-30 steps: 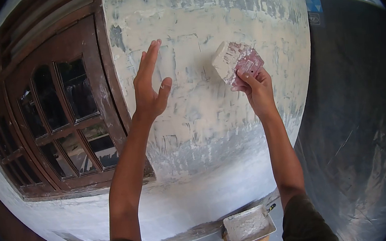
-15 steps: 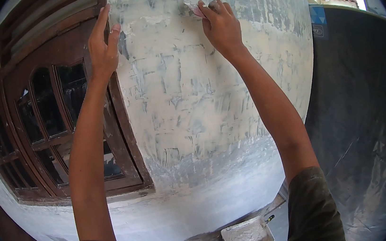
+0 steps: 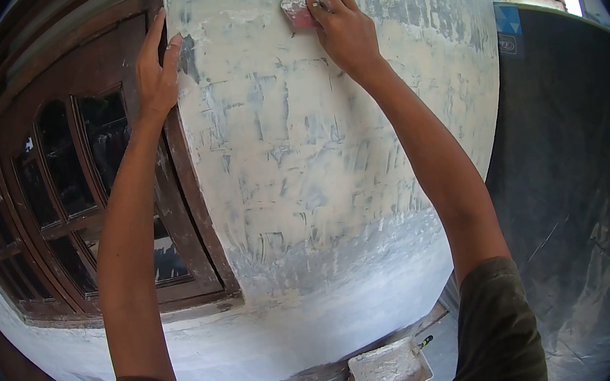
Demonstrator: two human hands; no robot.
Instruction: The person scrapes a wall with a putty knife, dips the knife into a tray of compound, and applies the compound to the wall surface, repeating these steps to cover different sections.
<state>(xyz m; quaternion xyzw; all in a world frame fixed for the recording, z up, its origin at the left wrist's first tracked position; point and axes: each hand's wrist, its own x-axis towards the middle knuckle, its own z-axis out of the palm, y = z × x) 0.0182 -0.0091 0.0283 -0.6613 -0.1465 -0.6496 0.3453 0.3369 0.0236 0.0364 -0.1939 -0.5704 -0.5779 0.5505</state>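
Note:
High on the patchy cream-and-grey wall [image 3: 302, 161], my right hand [image 3: 347, 35] grips a putty knife [image 3: 297, 5]. Its flat blade is pinkish red near the fingers and smeared with whitish putty toward the far end. The blade lies nearly flat to the wall surface. To the left, my left hand [image 3: 157, 72] rests on the edge of the brown wooden window frame [image 3: 184, 151], fingers stretched out and thumb apart, with nothing held in it. Uneven strokes of cream filler over grey cover the wall between and below both hands.
Below, near the wall's foot, stands a white tray [image 3: 386, 371] of putty with a dark-and-yellow handle [image 3: 425, 341] at its corner. Brown glazed shutters [image 3: 69, 165] fill the left side. A dark sheet-like panel [image 3: 567, 183] stands at the right.
The putty knife has turned so its blade now shows broad and flat, and my right hand has shifted slightly up. My left hand stays at the frame edge. The view has shifted slightly.

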